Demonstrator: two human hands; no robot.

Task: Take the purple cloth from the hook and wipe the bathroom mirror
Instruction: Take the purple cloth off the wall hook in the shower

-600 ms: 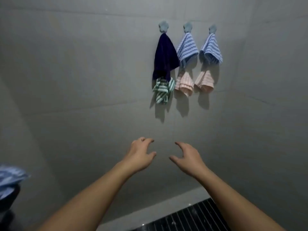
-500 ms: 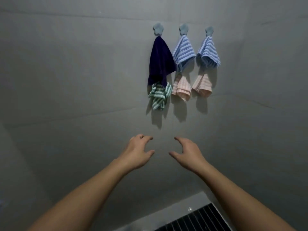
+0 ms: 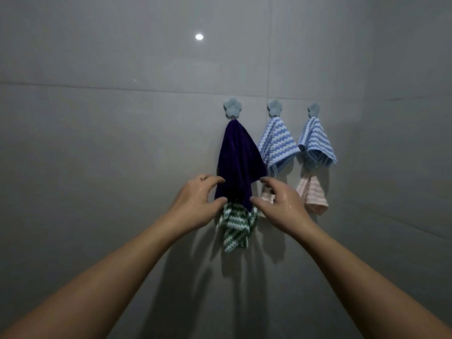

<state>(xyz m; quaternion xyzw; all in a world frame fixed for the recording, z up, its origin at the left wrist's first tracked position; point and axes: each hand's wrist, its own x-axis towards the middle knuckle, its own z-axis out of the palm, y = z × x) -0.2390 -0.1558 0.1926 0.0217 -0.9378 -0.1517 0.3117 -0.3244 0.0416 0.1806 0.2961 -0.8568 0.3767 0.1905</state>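
The dark purple cloth hangs by one corner from the leftmost flower-shaped blue hook on the grey tiled wall. A green and white striped cloth hangs under it. My left hand is at the purple cloth's lower left edge, fingers spread and curled, fingertips touching the fabric. My right hand is at its lower right edge, fingers apart, thumb and forefinger tips against the cloth. Neither hand has closed on it. No mirror is in view.
Two more blue hooks to the right each carry a blue and white striped cloth over a pink striped cloth. A ceiling light reflects on the wall tile.
Both hands rose from well below the cloths up to the purple cloth's lower edges. My view moved closer and tilted up, so the dark floor grate left the frame.
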